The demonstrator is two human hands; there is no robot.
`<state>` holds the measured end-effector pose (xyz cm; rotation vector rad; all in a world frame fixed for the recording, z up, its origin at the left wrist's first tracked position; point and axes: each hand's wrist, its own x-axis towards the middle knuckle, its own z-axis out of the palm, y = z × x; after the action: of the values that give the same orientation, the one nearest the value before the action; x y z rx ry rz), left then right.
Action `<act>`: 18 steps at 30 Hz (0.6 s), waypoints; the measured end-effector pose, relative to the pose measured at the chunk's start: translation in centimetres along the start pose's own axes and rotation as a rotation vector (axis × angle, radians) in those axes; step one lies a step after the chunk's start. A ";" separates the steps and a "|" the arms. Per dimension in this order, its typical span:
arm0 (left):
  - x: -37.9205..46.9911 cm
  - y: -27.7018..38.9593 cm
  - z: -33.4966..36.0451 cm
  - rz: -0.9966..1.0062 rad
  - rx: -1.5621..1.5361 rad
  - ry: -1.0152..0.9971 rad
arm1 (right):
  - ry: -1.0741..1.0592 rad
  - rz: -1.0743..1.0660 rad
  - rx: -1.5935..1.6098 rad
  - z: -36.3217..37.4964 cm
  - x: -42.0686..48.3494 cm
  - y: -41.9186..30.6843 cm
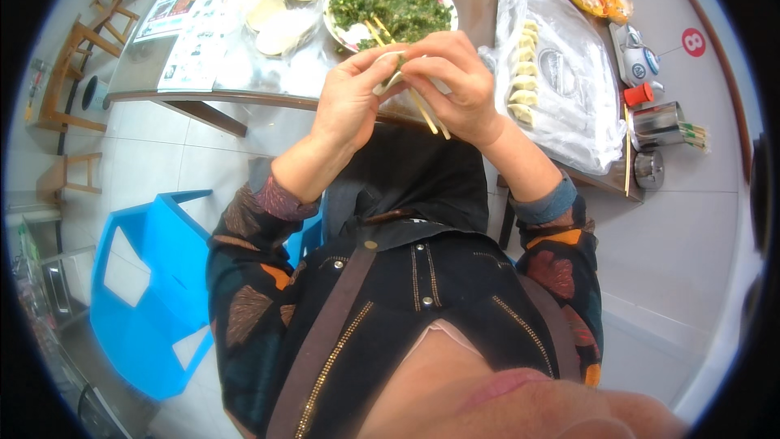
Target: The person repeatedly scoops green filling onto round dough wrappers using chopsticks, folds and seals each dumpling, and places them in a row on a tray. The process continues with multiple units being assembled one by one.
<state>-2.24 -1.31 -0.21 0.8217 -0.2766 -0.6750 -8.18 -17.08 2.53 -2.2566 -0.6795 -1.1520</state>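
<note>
Over the table's near edge, my left hand [348, 94] and my right hand [461, 88] meet at a pale dumpling wrapper [387, 84] partly folded round green filling. The fingers of both hands pinch its edges. A pair of wooden chopsticks [425, 114] slants from the bowl under my right hand; I cannot tell whether the hand grips them or they rest on the rim. Just beyond the hands stands a bowl [329, 19] of chopped green filling [396, 3]. Left of it, round dough wrappers [277, 27] lie in clear plastic. To the right, several folded dumplings [524, 76] form a row.
The dumplings lie on a plastic-covered tray [576, 110]. Beyond its right side are a teapot [640, 67], a metal chopstick holder [658, 125] and a lidded metal pot [649, 169]. Printed sheets [189, 52] lie at the table's left. A blue plastic chair [158, 262] stands at lower left.
</note>
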 end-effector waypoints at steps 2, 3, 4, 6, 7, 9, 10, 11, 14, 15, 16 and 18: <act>0.0 0.0 0.1 0.006 0.002 0.002 | 0.020 0.024 0.032 0.0 0.0 -0.1; 0.0 0.0 0.1 0.008 0.001 0.005 | 0.022 0.049 0.042 0.0 -0.1 -0.2; 0.0 -0.1 0.2 0.018 -0.003 -0.001 | 0.015 0.066 0.059 0.0 -0.2 -0.3; 0.0 -0.2 0.2 0.031 0.027 0.009 | 0.001 0.101 0.091 0.0 -0.4 -0.3; 0.1 -0.3 0.2 0.051 0.035 0.003 | -0.012 0.106 0.086 0.0 -0.4 -0.3; 0.2 -0.4 0.2 0.067 0.063 -0.003 | -0.028 0.111 0.079 -0.2 -0.4 -0.2; 0.2 -0.4 0.2 0.079 0.076 -0.006 | -0.037 0.126 0.081 -0.3 -0.3 -0.2; 0.2 -0.4 0.1 0.094 0.098 -0.021 | -0.036 0.138 0.086 -0.4 -0.3 -0.2; 0.1 -0.3 0.1 0.127 0.161 -0.064 | -0.053 0.204 0.097 -0.9 -0.1 -0.3; 0.1 -0.2 0.1 0.131 0.180 -0.084 | -0.069 0.238 0.099 -1.1 0.0 -0.3; 0.0 -0.2 0.1 0.127 0.189 -0.096 | -0.075 0.243 0.139 -1.3 0.0 -0.2; 0.0 -0.2 0.3 0.143 0.152 -0.100 | -0.106 0.281 0.221 -1.5 0.1 -0.1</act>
<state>-2.50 -1.58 -0.16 0.9051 -0.4771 -0.5667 -9.00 -17.95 3.41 -2.1518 -0.4827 -0.7885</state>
